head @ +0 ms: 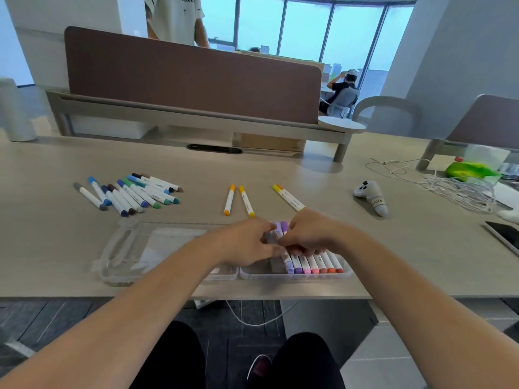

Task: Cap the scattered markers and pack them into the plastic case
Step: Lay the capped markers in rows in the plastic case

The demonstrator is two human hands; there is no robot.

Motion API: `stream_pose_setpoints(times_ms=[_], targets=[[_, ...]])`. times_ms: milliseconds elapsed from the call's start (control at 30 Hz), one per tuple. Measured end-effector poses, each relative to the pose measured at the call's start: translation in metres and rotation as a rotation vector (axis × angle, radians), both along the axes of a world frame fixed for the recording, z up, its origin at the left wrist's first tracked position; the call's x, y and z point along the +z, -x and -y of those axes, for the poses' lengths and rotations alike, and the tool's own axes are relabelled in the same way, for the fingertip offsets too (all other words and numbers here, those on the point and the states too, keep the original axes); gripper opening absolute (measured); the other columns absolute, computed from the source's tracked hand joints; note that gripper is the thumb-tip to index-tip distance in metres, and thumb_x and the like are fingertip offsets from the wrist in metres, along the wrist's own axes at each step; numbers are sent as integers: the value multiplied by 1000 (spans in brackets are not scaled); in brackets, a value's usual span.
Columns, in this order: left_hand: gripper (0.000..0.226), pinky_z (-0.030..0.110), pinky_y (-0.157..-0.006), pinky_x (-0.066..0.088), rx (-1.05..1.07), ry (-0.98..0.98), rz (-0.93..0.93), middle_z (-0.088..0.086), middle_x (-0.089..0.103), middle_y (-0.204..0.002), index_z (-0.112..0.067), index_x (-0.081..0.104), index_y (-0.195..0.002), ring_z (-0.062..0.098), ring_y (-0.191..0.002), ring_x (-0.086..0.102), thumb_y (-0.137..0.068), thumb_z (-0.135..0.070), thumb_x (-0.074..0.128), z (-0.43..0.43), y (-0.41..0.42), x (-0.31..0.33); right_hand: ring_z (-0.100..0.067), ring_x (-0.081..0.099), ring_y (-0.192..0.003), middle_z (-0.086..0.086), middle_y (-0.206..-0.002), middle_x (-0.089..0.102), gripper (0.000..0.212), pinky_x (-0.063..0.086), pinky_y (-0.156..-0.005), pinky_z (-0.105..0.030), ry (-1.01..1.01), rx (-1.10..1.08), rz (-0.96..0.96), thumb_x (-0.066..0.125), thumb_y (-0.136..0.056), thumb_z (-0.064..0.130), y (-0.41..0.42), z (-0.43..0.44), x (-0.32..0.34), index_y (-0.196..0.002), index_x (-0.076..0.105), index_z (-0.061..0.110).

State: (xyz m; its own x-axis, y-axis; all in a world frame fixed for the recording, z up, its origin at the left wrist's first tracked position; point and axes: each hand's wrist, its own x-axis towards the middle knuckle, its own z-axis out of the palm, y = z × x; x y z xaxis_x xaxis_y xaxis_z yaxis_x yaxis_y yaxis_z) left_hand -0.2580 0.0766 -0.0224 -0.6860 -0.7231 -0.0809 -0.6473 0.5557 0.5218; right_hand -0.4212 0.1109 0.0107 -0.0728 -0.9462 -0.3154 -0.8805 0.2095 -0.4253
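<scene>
Head view: left hand (pixel 247 239) and right hand (pixel 310 233), fingers (pixel 306 246) curled, grip half-hidden purple markers (pixel 282 228) in case (pixel 295 275).

Bare table (pixel 264 200) lane runs from the case (pixel 295 276) toward 12 o'clock between the orange markers (pixel 238 200) and the yellow pair (pixel 288 196), blue-green marker heap (pixel 132 193) blocks 10 o'clock, controller (pixel 370 197) and cable tangle (pixel 460 189) crowd 2 o'clock, phone (pixel 502 234) sits at 3.

An open-plan office: long desk (pixel 393 248), brown divider panel (pixel 182 77), swivel chair (pixel 344 101) (occupied) near tall windows (pixel 306 26).
</scene>
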Motion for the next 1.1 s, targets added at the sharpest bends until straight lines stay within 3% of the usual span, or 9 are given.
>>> stream_pose_setpoints(times_ms=[67, 167, 333, 500, 600, 800, 900, 1000, 1100], targets=[[50, 39, -90, 48, -26, 19, 27, -1, 58, -116, -21, 56, -118, 19, -103, 57, -87, -61, 59, -1, 0, 0, -13, 46, -41, -2, -51, 56, 38, 36, -44, -21, 7, 25, 31, 65, -90, 32, 2, 0, -3, -59, 58, 10], [33, 38, -92, 47, -34, 34, 50, -6, 54, -113, -30, 53, -101, 17, -102, 55, -87, -59, 60, -1, 2, -4, -17, 49, -45, -4, -52, 56, 41, 38, -44, -21, 24, 53, 24, 64, -91, 35, 2, 2, -6, -60, 58, 9], [50, 39, -91, 50, -30, 17, -2, -13, 62, -106, -32, 59, -109, 13, -98, 59, -75, -69, 62, 4, 1, -10, -23, 57, -60, -15, -71, 67, 28, 47, -61, -30, 7, 79, -73, 68, -86, 28, -2, 8, -7, -73, 65, 4], [48, 35, -91, 48, -29, 52, 36, -9, 56, -125, -25, 64, -115, 16, -106, 56, -80, -57, 70, 1, 3, -7, -18, 56, -65, -6, -72, 63, 31, 47, -64, -29, -7, 90, -138, 74, -84, 36, 2, 15, -9, -70, 59, 12], [46, 29, -82, 44, -27, 83, 65, -7, 55, -122, -23, 64, -114, 16, -102, 55, -82, -55, 70, -2, 4, -3, -19, 55, -65, -6, -73, 62, 33, 47, -64, -28, -20, 104, -154, 75, -84, 37, 3, 17, -8, -69, 57, 14], [50, 38, -89, 51, -53, 134, 164, -1, 53, -121, -19, 67, -113, 20, -101, 57, -83, -59, 66, -1, 5, 3, -19, 54, -67, -7, -77, 60, 33, 47, -68, -31, -22, 141, -171, 74, -84, 38, 4, 17, -7, -72, 57, 13], [43, 39, -87, 53, -35, 73, 105, 3, 61, -119, -16, 67, -115, 24, -102, 62, -86, -49, 68, 9, 5, 8, -20, 55, -66, -10, -76, 63, 30, 50, -71, -36, -14, 140, -109, 70, -87, 35, 10, 19, -6, -77, 63, 8], [36, 32, -87, 51, 88, 92, -10, -4, 61, -123, -22, 62, -126, 19, -108, 60, -95, -41, 60, 27, 9, 14, -18, 55, -63, -9, -73, 61, 27, 45, -64, -29, 104, 7, -24, 66, -92, 30, 23, 32, -6, -81, 66, 6], [23, 32, -88, 50, 178, 110, -185, -2, 67, -113, -20, 67, -116, 14, -99, 61, -97, -30, 57, 47, 21, 20, -19, 59, -62, -7, -73, 64, 18, 44, -53, -23, 256, -161, -68, 66, -90, 26, 41, 59, -14, -86, 65, 8]])
